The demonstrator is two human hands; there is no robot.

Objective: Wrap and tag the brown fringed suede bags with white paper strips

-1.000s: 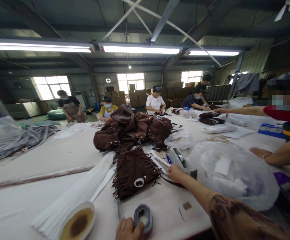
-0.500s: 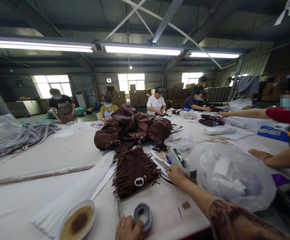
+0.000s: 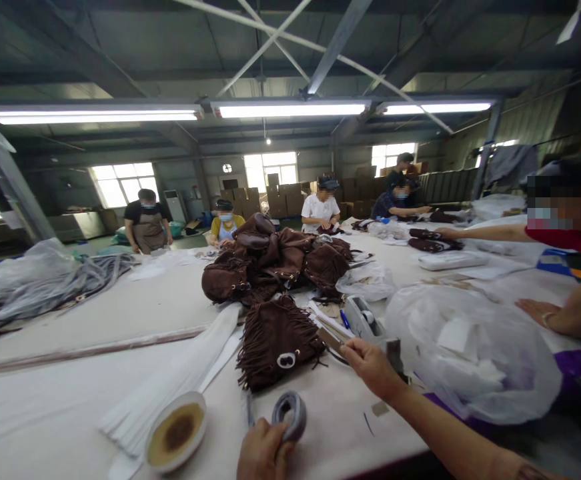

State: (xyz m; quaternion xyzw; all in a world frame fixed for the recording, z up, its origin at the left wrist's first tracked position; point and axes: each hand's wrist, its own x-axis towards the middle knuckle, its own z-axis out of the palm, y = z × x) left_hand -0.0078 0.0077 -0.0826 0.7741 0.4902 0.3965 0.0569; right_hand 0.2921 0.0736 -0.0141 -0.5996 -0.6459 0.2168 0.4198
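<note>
Plastic wrapping [image 3: 45,270] is heaped at the far left of the table [image 3: 145,300], and then a shallow dish [image 3: 176,430] of brownish liquid is passed, set beside long white strips [image 3: 170,380]. Now the left hand [image 3: 261,450] is reached, low in view, its thumb and fingertips brought against the near edge of a grey roll [image 3: 297,417]; whether the roll is truly gripped cannot be told. Just above, a fringed brown bag [image 3: 270,340] is laid flat, its fringe fanned out, with a pile of brown bags [image 3: 275,267] stacked behind it. And on to the right: a flat brown piece [image 3: 329,339] is pinched by one end between thumb and fingers of the right hand [image 3: 374,367], its free end pointed at the bag's edge. Care is called for here: the piece is best kept level and clear of the fringe, so that no strand is snagged, and the pinch is best kept light, so that nothing is bent. The blue pen [image 3: 345,319] and the tape dispenser [image 3: 363,317] are placed very near; a low sweep of the wrist is better avoided. Farther right, a clear bag [image 3: 465,347] is spread, and a co-worker's hand [image 3: 535,312] is rested beyond it.
</note>
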